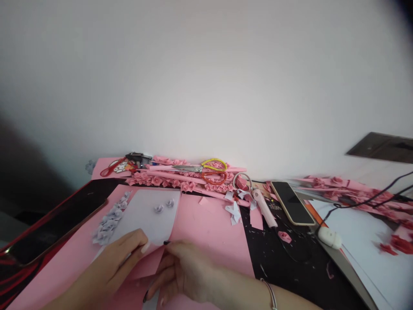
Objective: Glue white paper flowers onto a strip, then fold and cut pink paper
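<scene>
A piece of pink paper (149,263) is lifted and bent between my hands, low in the view. My left hand (121,258) pinches its near edge between thumb and fingers. From the right, my right hand (190,269) has its thumb on the paper's corner, with the other fingers curled beneath. Behind them a white sheet (146,206) lies on larger pink paper (209,228), and two small pale paper flowers (159,209) rest on it. A cluster of similar pale folded flowers (111,219) sits beside my left hand.
Scissors (193,168) lie on pink paper-flower stems (164,178) along the wall. A pink tube-shaped tool (264,209), a phone (292,202) and a white earbud case (329,237) are to the right. Another dark phone (58,224) lies left. Black cables (364,200) cross the right side.
</scene>
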Demonstrator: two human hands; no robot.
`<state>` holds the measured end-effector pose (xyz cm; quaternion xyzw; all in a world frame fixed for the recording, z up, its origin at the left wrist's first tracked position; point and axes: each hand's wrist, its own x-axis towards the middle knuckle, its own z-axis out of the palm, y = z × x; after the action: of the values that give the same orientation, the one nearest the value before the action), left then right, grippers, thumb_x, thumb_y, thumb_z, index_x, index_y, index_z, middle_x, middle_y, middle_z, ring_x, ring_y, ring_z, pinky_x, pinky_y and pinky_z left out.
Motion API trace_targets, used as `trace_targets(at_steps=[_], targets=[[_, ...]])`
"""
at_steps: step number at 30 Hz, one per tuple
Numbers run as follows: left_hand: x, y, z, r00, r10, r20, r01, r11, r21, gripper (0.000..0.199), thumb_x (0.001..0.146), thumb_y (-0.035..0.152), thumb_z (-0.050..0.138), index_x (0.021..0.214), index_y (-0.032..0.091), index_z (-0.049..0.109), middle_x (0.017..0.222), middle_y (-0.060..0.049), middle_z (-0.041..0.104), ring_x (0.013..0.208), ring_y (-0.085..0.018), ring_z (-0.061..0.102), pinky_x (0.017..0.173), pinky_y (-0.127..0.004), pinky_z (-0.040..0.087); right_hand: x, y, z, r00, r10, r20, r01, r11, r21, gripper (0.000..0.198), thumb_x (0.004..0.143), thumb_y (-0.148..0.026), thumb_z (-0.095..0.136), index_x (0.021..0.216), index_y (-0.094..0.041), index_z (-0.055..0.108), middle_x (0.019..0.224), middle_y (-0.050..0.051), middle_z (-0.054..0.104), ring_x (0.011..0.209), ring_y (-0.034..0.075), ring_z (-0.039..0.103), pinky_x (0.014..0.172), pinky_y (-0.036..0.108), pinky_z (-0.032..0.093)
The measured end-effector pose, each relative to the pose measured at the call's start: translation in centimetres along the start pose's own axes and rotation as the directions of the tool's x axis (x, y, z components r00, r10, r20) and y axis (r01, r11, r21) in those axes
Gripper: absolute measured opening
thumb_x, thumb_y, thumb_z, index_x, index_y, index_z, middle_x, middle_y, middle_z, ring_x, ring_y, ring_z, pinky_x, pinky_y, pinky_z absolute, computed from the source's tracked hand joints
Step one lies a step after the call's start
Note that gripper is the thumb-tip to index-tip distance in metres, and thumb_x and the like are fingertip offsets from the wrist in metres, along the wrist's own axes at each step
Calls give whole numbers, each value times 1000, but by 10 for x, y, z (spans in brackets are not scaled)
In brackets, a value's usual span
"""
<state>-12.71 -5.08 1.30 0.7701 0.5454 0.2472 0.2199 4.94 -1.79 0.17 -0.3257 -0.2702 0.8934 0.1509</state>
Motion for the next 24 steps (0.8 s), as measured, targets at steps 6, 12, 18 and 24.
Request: trace_targets(at_steps=[6, 12, 18, 24], targets=[[-1, 1, 1, 991, 50, 124, -53, 998, 24, 21, 86, 30, 34, 71, 21, 45, 67, 1, 53, 62, -14, 50, 58, -22, 41, 1, 4, -4, 997, -78, 30, 78, 997, -11, 31, 77, -27, 38, 90, -10, 59, 74, 10, 63, 54, 18, 63, 43, 24, 45], [3, 2, 0, 981, 2, 192, 0, 1000, -6, 19, 82, 37, 45, 73, 20, 42, 72, 2, 51, 66, -14, 49, 60, -22, 41, 0, 3, -3, 994, -106, 18, 106, 994, 2, 27, 70, -23, 41, 88, -10, 57, 65, 5, 59, 49, 18, 62, 41, 26, 44], [3, -2, 0, 970, 7, 241, -3, 1000, -16, 21, 79, 38, 50, 72, 20, 39, 73, 3, 48, 67, -14, 47, 61, -22, 39, 7, 13, -9, 978, -186, 99, 186, 982, 4, 36, 62, -18, 42, 94, -10, 58, 66, 8, 62, 50, 18, 62, 43, 27, 46], [2, -2, 1, 965, -49, 259, 57, 998, -23, 17, 75, 29, 52, 73, 21, 38, 74, 3, 47, 68, -14, 45, 61, -22, 38, 11, 14, -7, 970, -222, 101, 224, 974, -13, 39, 51, -17, 48, 88, -10, 59, 64, 6, 62, 48, 18, 60, 51, 32, 46]])
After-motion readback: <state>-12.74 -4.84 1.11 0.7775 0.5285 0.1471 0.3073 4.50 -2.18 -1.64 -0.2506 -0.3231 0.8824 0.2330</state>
